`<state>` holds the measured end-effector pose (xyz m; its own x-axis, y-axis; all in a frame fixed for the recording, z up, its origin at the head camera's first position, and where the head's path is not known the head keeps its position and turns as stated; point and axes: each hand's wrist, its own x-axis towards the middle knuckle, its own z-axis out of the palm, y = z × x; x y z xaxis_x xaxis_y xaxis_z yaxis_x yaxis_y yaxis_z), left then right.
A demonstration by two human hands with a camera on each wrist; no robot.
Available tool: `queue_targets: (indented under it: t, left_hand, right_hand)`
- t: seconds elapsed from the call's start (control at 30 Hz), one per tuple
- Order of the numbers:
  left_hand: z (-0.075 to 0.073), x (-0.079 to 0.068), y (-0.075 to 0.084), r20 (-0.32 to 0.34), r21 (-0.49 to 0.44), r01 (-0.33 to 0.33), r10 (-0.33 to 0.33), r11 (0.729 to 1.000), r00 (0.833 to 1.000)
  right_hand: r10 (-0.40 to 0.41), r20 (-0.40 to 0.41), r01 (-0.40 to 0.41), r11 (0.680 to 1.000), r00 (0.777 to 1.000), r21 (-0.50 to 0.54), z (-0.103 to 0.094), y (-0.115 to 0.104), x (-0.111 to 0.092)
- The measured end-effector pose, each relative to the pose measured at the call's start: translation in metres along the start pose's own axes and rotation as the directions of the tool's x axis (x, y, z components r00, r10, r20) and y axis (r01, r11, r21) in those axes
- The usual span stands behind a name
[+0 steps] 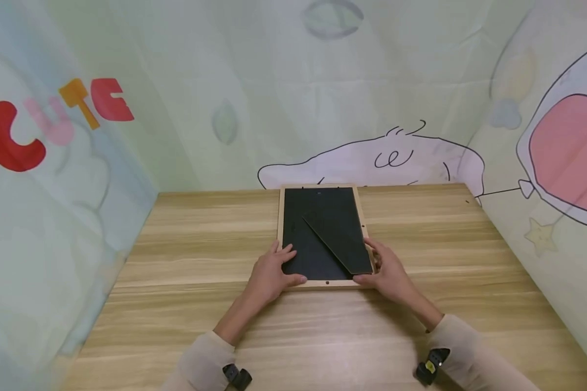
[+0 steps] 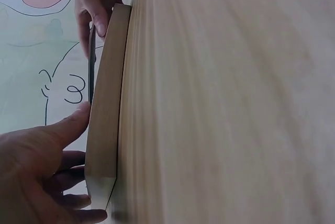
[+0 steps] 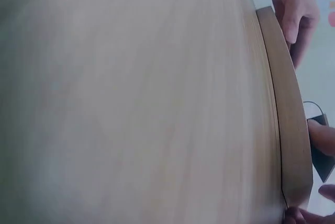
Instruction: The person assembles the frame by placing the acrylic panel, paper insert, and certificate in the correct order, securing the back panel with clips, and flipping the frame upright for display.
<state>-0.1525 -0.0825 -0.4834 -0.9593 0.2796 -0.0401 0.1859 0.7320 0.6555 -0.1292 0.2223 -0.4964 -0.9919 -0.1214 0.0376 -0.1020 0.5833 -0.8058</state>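
Sleeves (image 1: 474, 350), left hand (image 1: 270, 274) spread on frame (image 1: 315, 284), right hand (image 1: 390, 276) gripping its corner (fingers curled)

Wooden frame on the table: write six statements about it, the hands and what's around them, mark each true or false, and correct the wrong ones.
1. The wooden frame lies on the table with its black backing facing up. True.
2. The right hand is lifted well away from the frame. False: the right hand touches the frame's near right corner.
3. The left hand is at the frame's near left corner. True.
4. A black stand flap slants across the backing. True.
5. The sleeves are black. False: the sleeves are pale.
6. The big pink heart is on the left in the head view. False: the heart is on the right.
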Motion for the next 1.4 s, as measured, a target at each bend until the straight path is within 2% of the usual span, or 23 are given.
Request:
queue_targets:
  t: [0.2, 0.37, 0.6, 0.83, 1.13, 1.27, 1.4]
  left_hand:
    - [0.001, -0.003, 0.004, 0.000, 0.027, 0.018, -0.018, 0.999, 1.000]
    - [0.001, -0.003, 0.009, -0.010, 0.086, -0.002, 0.003, 0.996, 1.000]
    - [0.004, -0.003, 0.016, -0.045, 0.177, 0.000, 0.008, 0.984, 0.999]
    - [0.002, -0.002, 0.024, -0.043, 0.187, 0.022, -0.015, 0.982, 0.999]
    - [0.002, -0.003, 0.029, -0.061, 0.185, 0.051, -0.041, 0.981, 0.997]
    - [0.003, -0.004, 0.028, -0.065, 0.188, 0.047, -0.036, 0.981, 0.997]
    - [0.004, -0.003, 0.028, -0.068, 0.187, 0.044, -0.031, 0.981, 0.997]
  right_hand:
    - [0.021, -0.045, -0.025, 0.997, 0.999, -0.074, 0.006, -0.003, -0.001]
    - [0.047, -0.070, -0.054, 0.993, 0.996, -0.109, 0.007, -0.007, 0.000]
    - [0.068, -0.079, -0.077, 0.990, 0.995, -0.116, 0.009, -0.010, 0.000]
    - [0.053, -0.056, -0.064, 0.978, 0.997, -0.200, 0.003, -0.010, -0.001]
    - [0.060, -0.116, -0.082, 0.978, 0.991, -0.191, 0.003, -0.013, -0.022]
    - [0.064, -0.156, -0.089, 0.983, 0.986, -0.162, 0.004, -0.010, -0.024]
    - [0.078, -0.152, -0.097, 0.988, 0.985, -0.123, 0.002, -0.008, -0.023]
